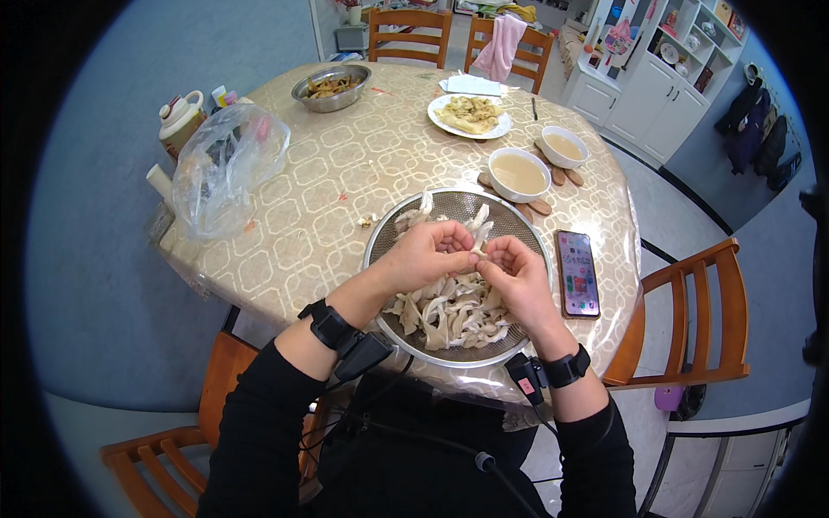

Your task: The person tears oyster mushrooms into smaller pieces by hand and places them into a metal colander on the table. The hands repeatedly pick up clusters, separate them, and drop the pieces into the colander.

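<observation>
Over a round metal mesh strainer [518,223], my left hand [431,252] and my right hand [521,278] meet, pinching one oyster mushroom piece [480,243] between their thumbs and fingers. Its pale stem points away from me. Below them, a heap of torn oyster mushrooms [463,317] fills the near part of the strainer. Larger mushroom pieces [424,207] lie at its far side, partly hidden behind my left hand. Bare mesh shows at the far right of the strainer.
A smartphone [578,275] lies right of the strainer. Beyond stand two bowls of cloudy liquid [518,173] [563,147], a plate of flatbread [469,116] and a metal bowl of food [331,87]. A clear plastic bag [227,171] and a large bottle [181,123] occupy the left edge.
</observation>
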Demonstrator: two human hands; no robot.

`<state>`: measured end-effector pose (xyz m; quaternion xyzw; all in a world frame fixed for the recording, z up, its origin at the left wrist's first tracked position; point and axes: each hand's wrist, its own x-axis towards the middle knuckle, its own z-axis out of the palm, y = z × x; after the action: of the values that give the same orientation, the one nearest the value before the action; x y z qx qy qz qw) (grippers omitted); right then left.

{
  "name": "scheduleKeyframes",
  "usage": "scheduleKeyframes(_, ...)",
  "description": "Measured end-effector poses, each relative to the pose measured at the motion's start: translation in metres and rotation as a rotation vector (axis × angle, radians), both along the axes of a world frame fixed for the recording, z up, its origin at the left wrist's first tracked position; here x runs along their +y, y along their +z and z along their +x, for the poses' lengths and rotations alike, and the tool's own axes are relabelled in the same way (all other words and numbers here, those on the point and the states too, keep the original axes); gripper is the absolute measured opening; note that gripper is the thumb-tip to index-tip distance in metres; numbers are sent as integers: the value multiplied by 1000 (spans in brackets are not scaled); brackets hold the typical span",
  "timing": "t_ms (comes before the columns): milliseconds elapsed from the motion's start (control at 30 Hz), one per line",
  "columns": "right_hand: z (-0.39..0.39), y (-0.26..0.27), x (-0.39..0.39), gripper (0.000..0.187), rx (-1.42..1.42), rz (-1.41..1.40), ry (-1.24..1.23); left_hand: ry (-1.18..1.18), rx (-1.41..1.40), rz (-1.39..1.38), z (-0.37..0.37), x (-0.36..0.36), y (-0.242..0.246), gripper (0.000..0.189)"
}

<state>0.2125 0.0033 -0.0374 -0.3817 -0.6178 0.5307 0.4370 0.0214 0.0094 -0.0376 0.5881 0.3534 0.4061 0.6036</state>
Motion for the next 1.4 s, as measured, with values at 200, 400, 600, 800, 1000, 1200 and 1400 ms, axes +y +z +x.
scheduleKeyframes(200,1,0,-1,7,-1,-70,45,-17,-7,-18,0,0,0,15)
scheduleKeyframes(400,2,1,-2,6,119,-173,92,-30,57,-7,1,-1,1,7)
scheduleKeyframes(600,7,7,-1,6,377,-241,122,88,-15,-67,-3,3,1,9)
scheduleKeyframes(800,17,8,-3,11,637,-170,232,307,-337,-153,-6,8,-2,12)
scheduleKeyframes(1000,13,8,-3,25,167,109,317,167,-225,-124,-5,7,-2,13)
scheduleKeyframes(1200,-1,10,-7,19,9,61,42,20,-83,-65,-4,3,-1,11)
scheduleKeyframes(1400,-2,7,-5,17,29,54,-9,-65,99,-47,1,1,-1,14)
